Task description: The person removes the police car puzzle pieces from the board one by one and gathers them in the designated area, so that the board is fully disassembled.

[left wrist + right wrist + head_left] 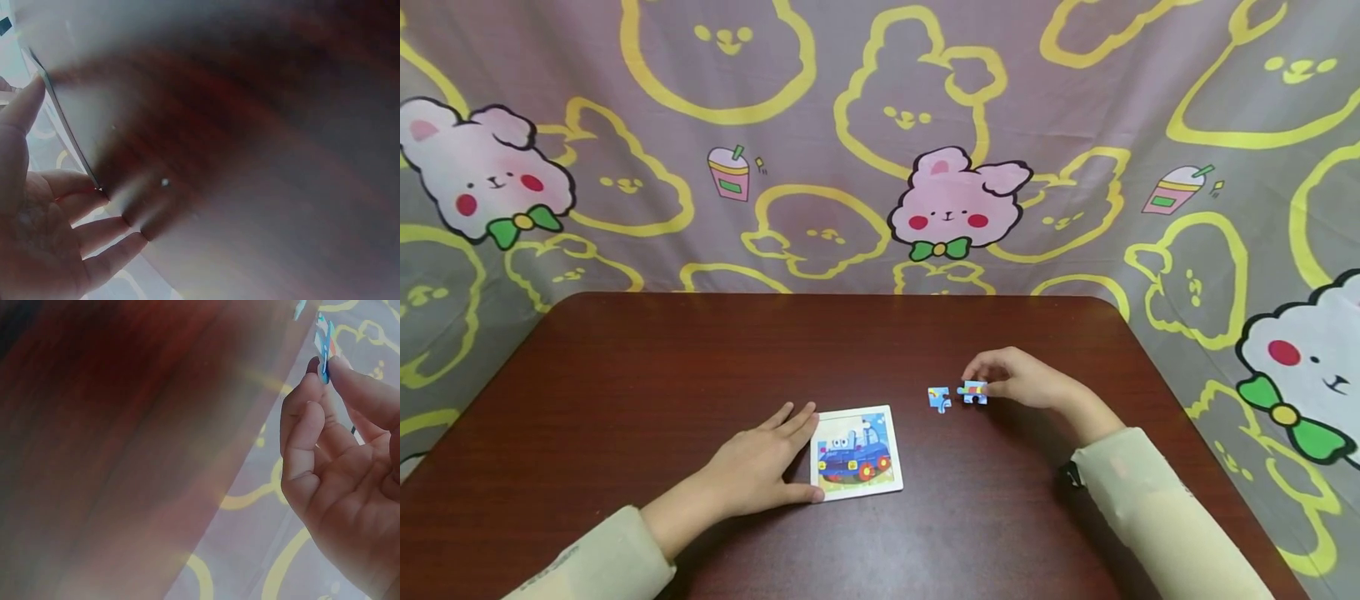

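A square jigsaw puzzle with a white frame (867, 493) lies on the table, showing a blue cartoon car; a pale bare patch shows at its upper left. My left hand (752, 467) rests along its left edge, thumb at the near corner and straight fingers at the far one. In the left wrist view those fingertips meet the thin edge of the frame (69, 128). To the right, my right hand (1030, 380) pinches a blue jigsaw piece (974, 392) between thumb and fingers, seen edge-on in the right wrist view. Just left of it lies another blue jigsaw piece (938, 398).
All this is on a dark reddish-brown table (700, 350). Behind and at both sides hangs a curtain (820, 150) with cartoon bears and rabbits. A dark band (1070, 475) shows at the right sleeve's cuff.
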{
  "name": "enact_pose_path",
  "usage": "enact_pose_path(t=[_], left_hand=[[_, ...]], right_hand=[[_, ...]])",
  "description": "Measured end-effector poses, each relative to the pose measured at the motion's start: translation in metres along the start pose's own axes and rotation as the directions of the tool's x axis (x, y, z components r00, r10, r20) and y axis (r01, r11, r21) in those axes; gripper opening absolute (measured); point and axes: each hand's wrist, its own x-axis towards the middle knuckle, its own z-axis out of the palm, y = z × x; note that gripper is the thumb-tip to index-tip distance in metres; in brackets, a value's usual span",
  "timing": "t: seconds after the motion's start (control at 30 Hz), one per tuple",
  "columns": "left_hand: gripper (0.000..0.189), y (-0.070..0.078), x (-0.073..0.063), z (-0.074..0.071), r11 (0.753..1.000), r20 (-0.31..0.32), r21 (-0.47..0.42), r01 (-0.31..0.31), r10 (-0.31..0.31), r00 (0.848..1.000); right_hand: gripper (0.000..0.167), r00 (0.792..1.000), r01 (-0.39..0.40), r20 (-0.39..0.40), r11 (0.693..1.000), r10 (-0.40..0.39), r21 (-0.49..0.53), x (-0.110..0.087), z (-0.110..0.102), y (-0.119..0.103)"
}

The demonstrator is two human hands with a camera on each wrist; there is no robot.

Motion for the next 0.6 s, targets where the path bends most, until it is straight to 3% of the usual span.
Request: enact_pose_path(t=[0.43, 0.6], left_hand=[[0.101, -0.004, 0.002, 0.0, 0.999, 0.007, -0.022, -0.037, 0.037, 0.999], [0.101, -0.005, 0.003, -0.002, 0.999, 0.031, -0.03, -0.03, 0.031, 0.999]], right_hand=[[0.023, 0.996, -0.075, 0.053, 0.997, 0.073, 0.037, -0.001, -0.003, 0.009], [0.024, 0.996, -0.066, 0.062, 0.997, 0.064, 0.031, -0.001, -0.003, 0.013]])
